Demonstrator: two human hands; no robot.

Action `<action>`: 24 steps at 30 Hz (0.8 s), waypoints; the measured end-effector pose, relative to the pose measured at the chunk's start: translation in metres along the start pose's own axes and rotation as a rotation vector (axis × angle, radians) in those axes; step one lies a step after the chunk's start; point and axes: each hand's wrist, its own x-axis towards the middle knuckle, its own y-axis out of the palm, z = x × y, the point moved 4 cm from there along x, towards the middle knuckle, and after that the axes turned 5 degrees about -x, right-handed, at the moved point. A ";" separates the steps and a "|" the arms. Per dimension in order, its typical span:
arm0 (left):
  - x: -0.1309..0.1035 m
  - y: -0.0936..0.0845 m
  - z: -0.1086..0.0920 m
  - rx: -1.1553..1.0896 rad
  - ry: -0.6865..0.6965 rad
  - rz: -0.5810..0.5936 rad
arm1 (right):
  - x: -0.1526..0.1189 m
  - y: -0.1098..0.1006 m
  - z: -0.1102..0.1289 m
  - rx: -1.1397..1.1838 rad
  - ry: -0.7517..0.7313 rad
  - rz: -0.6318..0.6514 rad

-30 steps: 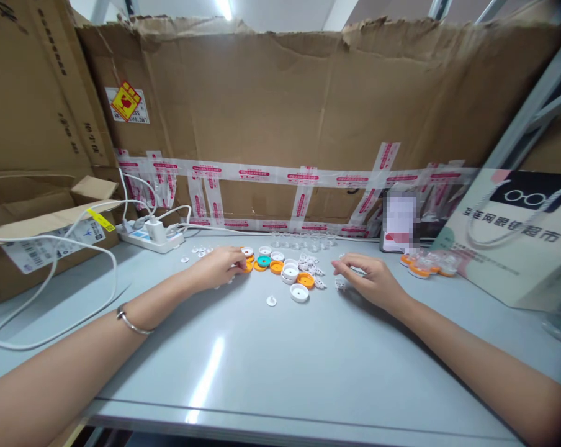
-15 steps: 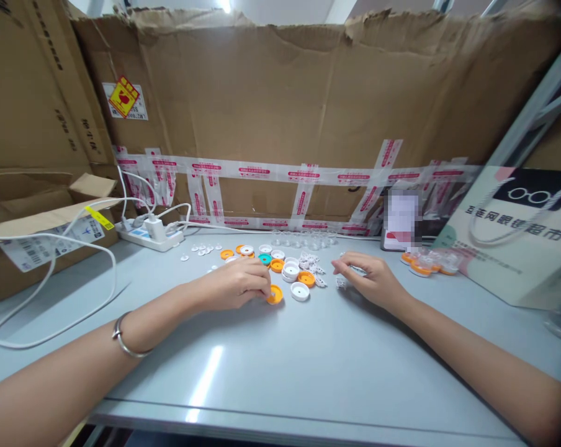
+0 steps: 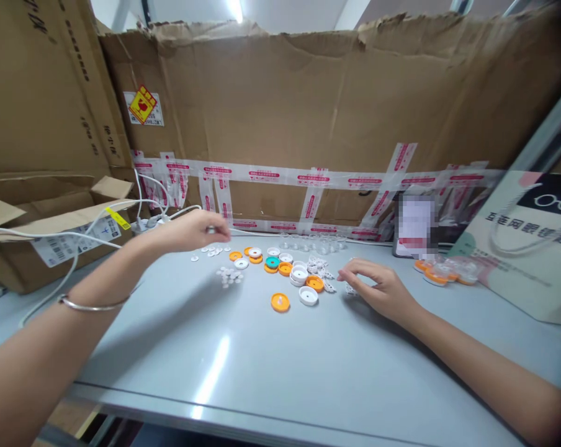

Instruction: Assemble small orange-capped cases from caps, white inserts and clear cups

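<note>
My left hand point(image 3: 199, 228) hangs in the air above several small white discs point(image 3: 213, 251), its fingers bent and loosely apart, with nothing visible in them. My right hand point(image 3: 371, 282) rests on the table, thumb and forefinger closed together beside a pile of small white plastic parts point(image 3: 318, 267). A bit of white shows under that hand; what the fingers hold is hidden. Between the hands lies an orange round cap point(image 3: 280, 302) with a small pale piece at its centre. Behind it are white caps point(image 3: 308, 296), more orange ones point(image 3: 314, 284) and a teal one point(image 3: 272, 262).
Translucent white bits point(image 3: 229, 277) lie left of the caps. Clear domes point(image 3: 313, 242) line the back. A phone point(image 3: 415, 223), assembled orange-and-clear pieces point(image 3: 441, 271) and a paper bag point(image 3: 532, 248) stand right; an open carton point(image 3: 52, 242) and white cables point(image 3: 76, 233) left.
My left hand has let go of the orange cap and moved left, up and away from me. My right hand stays in nearly the same place. The view has shifted slightly left.
</note>
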 end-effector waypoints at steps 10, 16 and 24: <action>-0.034 0.028 0.065 0.034 -0.296 0.371 | 0.002 0.003 0.001 0.007 0.018 0.030; -0.027 0.041 0.054 -0.001 -0.233 0.429 | 0.001 0.002 0.002 0.000 0.029 0.033; -0.030 0.044 0.056 -0.004 -0.260 0.427 | 0.003 0.009 0.030 0.056 -0.118 0.012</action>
